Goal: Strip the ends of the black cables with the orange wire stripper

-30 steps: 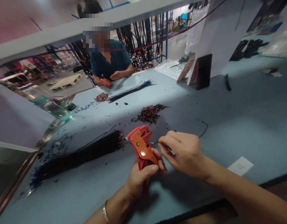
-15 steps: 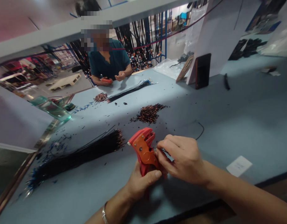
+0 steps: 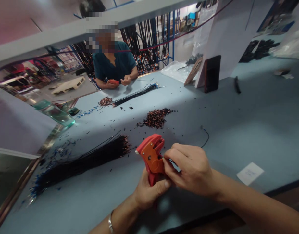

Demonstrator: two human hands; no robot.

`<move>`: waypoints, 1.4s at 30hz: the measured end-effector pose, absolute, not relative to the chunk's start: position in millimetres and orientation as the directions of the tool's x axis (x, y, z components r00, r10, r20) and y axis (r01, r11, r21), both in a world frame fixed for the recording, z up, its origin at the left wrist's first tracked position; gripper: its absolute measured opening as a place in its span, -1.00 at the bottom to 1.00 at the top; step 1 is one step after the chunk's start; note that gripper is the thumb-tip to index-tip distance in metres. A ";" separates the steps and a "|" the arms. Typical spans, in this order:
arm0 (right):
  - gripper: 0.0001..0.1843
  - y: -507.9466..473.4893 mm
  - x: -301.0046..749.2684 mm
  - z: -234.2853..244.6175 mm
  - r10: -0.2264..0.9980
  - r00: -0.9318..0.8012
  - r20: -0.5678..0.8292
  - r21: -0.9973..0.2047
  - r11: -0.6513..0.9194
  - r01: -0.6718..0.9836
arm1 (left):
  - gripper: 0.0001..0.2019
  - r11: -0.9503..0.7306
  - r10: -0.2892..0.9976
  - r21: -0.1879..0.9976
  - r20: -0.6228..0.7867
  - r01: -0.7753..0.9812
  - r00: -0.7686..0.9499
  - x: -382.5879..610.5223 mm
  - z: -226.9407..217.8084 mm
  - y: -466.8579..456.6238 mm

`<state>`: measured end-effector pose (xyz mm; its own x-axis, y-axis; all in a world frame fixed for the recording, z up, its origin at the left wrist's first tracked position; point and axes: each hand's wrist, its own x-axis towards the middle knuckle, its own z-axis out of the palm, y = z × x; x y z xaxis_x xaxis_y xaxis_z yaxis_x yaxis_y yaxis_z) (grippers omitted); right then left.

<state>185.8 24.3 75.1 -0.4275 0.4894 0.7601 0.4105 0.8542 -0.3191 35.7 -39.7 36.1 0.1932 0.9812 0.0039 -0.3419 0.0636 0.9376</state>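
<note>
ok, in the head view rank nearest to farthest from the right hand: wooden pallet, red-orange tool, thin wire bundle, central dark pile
From the right hand:
1. red-orange tool, just left, in the left hand
2. central dark pile, ahead and left
3. thin wire bundle, across, by the co-worker
4. wooden pallet, far left in the background

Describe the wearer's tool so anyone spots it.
At the near side of the blue-grey table, find the left hand. It grips a red tool with an orange side plate. Unlike the co-worker's red item across the table, this tool is near the camera.
</note>
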 end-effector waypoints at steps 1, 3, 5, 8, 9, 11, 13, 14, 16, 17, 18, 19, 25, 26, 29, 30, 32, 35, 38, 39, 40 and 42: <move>-0.78 23.9 185.8 75.6 0.495 -0.425 0.758 -0.324 0.851 0.413 | -0.68 0.058 0.982 0.939 0.007 -0.340 0.186 36.0 36.1 -40.4; -0.77 23.2 185.7 76.9 0.504 -0.422 0.754 -0.332 0.846 0.418 | -0.68 0.051 0.984 0.942 0.008 -0.333 0.176 36.6 36.3 -42.0; -0.77 22.6 185.6 78.4 0.505 -0.426 0.751 -0.335 0.847 0.413 | -0.69 0.048 0.986 0.943 0.008 -0.329 0.165 37.1 36.6 -43.5; -0.76 22.5 185.9 80.4 0.484 -0.459 0.746 -0.324 0.864 0.385 | -0.71 0.052 0.990 0.943 -0.006 -0.329 0.137 36.9 35.7 -44.7; -0.76 22.9 186.2 80.7 0.470 -0.472 0.746 -0.319 0.874 0.367 | -0.71 0.053 0.992 0.942 -0.012 -0.331 0.125 36.6 34.7 -44.7; -0.78 24.3 186.7 80.0 0.447 -0.493 0.746 -0.317 0.890 0.328 | -0.72 0.063 0.994 0.940 -0.029 -0.337 0.105 36.1 31.8 -43.9; -0.80 26.3 187.1 77.5 0.436 -0.507 0.743 -0.327 0.898 0.294 | -0.73 0.070 0.995 0.931 -0.038 -0.358 0.097 35.8 28.5 -42.3; -0.82 27.3 187.3 75.9 0.435 -0.514 0.740 -0.334 0.900 0.281 | -0.74 0.070 0.995 0.924 -0.037 -0.376 0.096 35.8 27.1 -41.3; -0.84 28.9 187.4 72.6 0.433 -0.528 0.730 -0.352 0.901 0.252 | -0.75 0.078 0.994 0.910 -0.040 -0.407 0.101 35.8 25.8 -39.0; -0.83 29.2 187.4 71.5 0.436 -0.533 0.725 -0.365 0.900 0.239 | -0.75 0.083 0.994 0.906 -0.045 -0.414 0.102 35.9 26.0 -38.0; -0.83 29.4 187.4 70.8 0.442 -0.538 0.718 -0.381 0.896 0.228 | -0.75 0.086 0.994 0.905 -0.047 -0.418 0.102 36.0 26.7 -37.0; -0.83 29.3 187.4 70.8 0.455 -0.541 0.707 -0.403 0.888 0.219 | -0.75 0.088 0.994 0.904 -0.051 -0.417 0.099 36.2 27.7 -36.1; -0.89 28.8 189.8 78.7 0.603 -0.539 0.588 -0.572 0.781 0.251 | -0.75 0.078 0.996 0.893 -0.055 -0.443 0.065 37.0 32.3 -34.4; -0.89 29.1 190.3 79.7 0.623 -0.537 0.569 -0.590 0.764 0.262 | -0.76 0.076 0.996 0.895 -0.047 -0.441 0.076 36.6 32.1 -34.4; -0.85 29.6 191.6 80.7 0.638 -0.546 0.543 -0.605 0.748 0.272 | -0.78 0.068 0.993 0.909 -0.023 -0.412 0.112 34.9 31.2 -34.7; -0.84 29.4 191.8 80.5 0.632 -0.549 0.547 -0.599 0.754 0.271 | -0.78 0.065 0.993 0.914 -0.019 -0.401 0.117 34.4 31.3 -34.9; -0.82 28.7 191.9 79.6 0.613 -0.534 0.582 -0.561 0.778 0.282 | -0.78 0.063 0.992 0.924 -0.015 -0.377 0.127 33.7 32.3 -35.1; -0.81 27.3 191.1 78.3 0.569 -0.486 0.663 -0.441 0.822 0.360 | -0.76 0.055 0.988 0.938 -0.002 -0.341 0.153 33.5 34.6 -35.2; -0.76 26.7 189.5 78.2 0.509 -0.458 0.729 -0.325 0.846 0.423 | -0.74 0.043 0.986 0.944 0.013 -0.328 0.166 33.3 36.2 -35.2; -0.75 26.6 188.9 78.3 0.492 -0.454 0.743 -0.303 0.852 0.427 | -0.74 0.041 0.986 0.945 0.013 -0.325 0.164 33.1 36.3 -35.1; -0.73 26.6 188.3 78.4 0.476 -0.449 0.756 -0.288 0.858 0.424 | -0.75 0.044 0.987 0.946 0.010 -0.320 0.163 32.8 36.2 -35.1; -0.71 26.5 187.3 78.5 0.458 -0.449 0.768 -0.273 0.867 0.418 | -0.76 0.045 0.987 0.951 0.005 -0.307 0.161 32.3 35.6 -35.2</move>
